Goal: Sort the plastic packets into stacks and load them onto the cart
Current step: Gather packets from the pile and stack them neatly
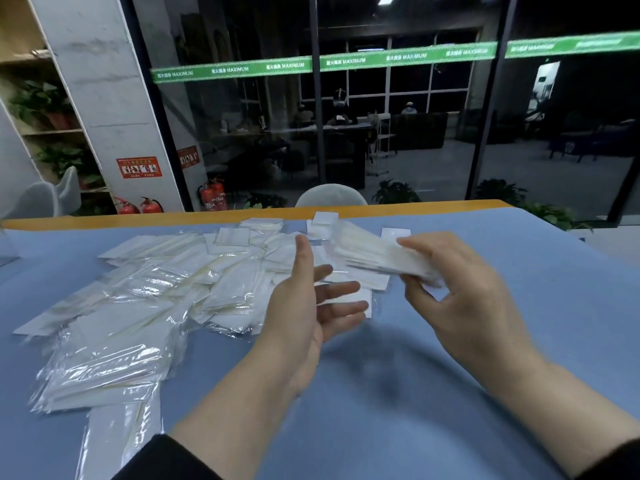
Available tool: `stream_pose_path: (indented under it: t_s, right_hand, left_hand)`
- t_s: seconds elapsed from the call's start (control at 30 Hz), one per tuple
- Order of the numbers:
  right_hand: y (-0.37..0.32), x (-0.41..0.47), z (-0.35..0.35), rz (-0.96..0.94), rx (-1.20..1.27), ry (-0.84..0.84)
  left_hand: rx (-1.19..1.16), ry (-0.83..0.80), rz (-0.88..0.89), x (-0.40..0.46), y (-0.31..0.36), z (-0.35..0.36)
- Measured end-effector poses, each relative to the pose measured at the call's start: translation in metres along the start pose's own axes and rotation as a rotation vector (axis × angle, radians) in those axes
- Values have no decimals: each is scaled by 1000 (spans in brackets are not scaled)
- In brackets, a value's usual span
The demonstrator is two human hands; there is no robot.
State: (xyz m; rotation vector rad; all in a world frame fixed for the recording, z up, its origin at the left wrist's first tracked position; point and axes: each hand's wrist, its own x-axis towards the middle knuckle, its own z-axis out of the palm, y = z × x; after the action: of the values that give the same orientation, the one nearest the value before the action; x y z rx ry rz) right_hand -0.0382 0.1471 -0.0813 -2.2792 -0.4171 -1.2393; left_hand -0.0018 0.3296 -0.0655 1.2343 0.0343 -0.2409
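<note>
A loose heap of clear plastic packets (138, 299) with white inserts covers the left and middle of the blue table (398, 393). My right hand (464, 292) holds a stack of small packets (374, 251) above the table, thumb on top and fingers under it. My left hand (311, 306) hovers just left of that stack, palm turned toward it, fingers straight and apart, holding nothing. Smaller square packets (232, 237) lie at the far side of the heap. No cart is in view.
A grey chair back (330, 195) stands beyond the table's orange far edge (242, 213). A glass wall lies behind it. Red fire extinguishers (213, 195) sit on the floor at the left by a white pillar, and shelves with plants stand at the far left.
</note>
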Motion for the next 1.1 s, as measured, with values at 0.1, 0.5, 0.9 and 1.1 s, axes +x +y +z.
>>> stream_pose_path:
  t_s: [0.1, 0.5, 0.9, 1.1]
  right_hand:
    - [-5, -3, 6, -153, -128, -80]
    - [-37, -4, -18, 576, 393, -271]
    - [-46, 11, -48, 430, 82, -438]
    - [-36, -10, -46, 329, -116, -701]
  left_hand:
    - [-96, -190, -33, -11, -4, 7]
    - [-192, -260, 146, -8, -3, 1]
    - [-104, -2, 494, -12, 3, 2]
    - [440, -83, 294, -13, -22, 13]
